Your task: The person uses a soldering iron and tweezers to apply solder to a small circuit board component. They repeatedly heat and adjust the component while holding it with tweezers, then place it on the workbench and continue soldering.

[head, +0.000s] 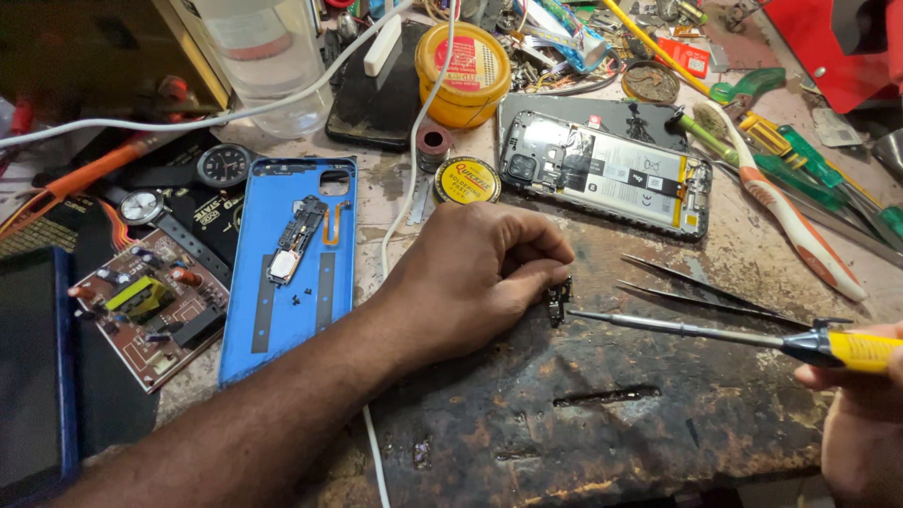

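One scarred dark wooden bench (pixel 602 423) carries one blue plastic phone back cover (pixel 292 254) holding a small black module and loose screws, one opened phone (pixel 607 174), two wristwatches and two round yellow tins. The left hand (pixel 470 277) pinches a tiny black circuit part (pixel 559 301) (details unreadable) against the bench. The right hand (pixel 861 414), partly cut off, grips one yellow-handled soldering iron (pixel 734 334), tip just beside that part

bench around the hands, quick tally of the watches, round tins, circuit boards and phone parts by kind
Wristwatches: 2, black-faced and white-faced
Round yellow tins: 2, large and small
Circuit boards: 2, brown board and small part under left hand
Phone parts: 2, opened phone and blue back cover
Total: 8
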